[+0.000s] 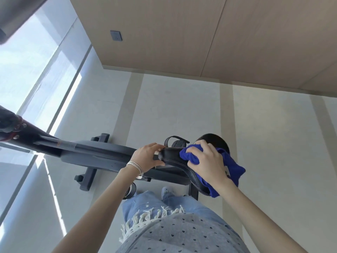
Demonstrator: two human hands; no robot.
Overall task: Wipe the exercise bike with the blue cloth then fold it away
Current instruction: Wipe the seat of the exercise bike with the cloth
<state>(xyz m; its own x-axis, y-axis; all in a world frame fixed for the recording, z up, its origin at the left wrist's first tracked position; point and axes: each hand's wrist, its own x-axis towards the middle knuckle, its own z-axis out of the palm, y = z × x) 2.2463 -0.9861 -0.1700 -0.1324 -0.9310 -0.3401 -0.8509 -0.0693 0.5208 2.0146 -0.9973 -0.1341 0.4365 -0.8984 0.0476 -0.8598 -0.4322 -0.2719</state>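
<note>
Crumpled blue cloth [234,168] bunched in right hand [207,161], pressed on black saddle [174,159], left hand [146,157] seemingly gripping its nose

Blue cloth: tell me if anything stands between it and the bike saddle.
Nothing visible does. The right hand grips the bunched blue cloth straight against the black saddle; the left hand holds the saddle's front end, beside the cloth, not under it.

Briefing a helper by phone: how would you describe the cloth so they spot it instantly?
Find the dark grey exercise bike on the pale floor, then its black stitched saddle. The crumpled blue cloth lies on that saddle, gripped by the right hand; it is the only bright, soft thing among black and grey parts.
</note>
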